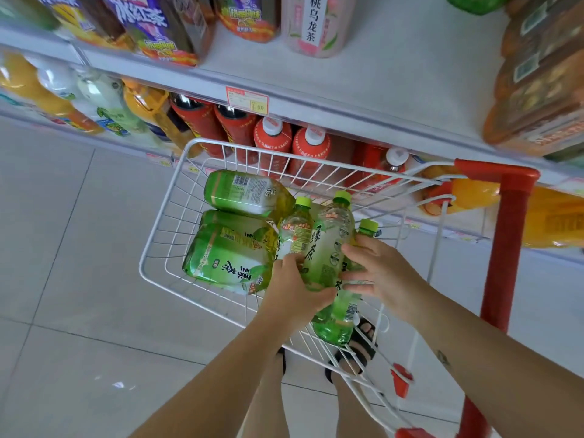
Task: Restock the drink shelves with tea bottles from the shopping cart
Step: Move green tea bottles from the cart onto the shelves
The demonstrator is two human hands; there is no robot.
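A white wire shopping cart (pixel 164 216) with a red handle stands against the drink shelves. Inside lie two big green tea bottles (pixel 234 251) on their sides at the left. Three small green-capped tea bottles stand bunched at the cart's near right. My left hand (pixel 294 289) grips the lower part of the left and middle small bottles (pixel 328 245). My right hand (pixel 376 270) curls around the right small bottle (pixel 368 227), with only its cap and neck showing above my fingers.
The upper shelf (pixel 395 90) has a bare grey stretch between a pink oolong tea bottle (pixel 313 23) and stacked brown packs (pixel 543 77). Red bottles (pixel 271 137) and orange and white drinks fill the lower shelf behind the cart. My sandalled feet stand under the cart.
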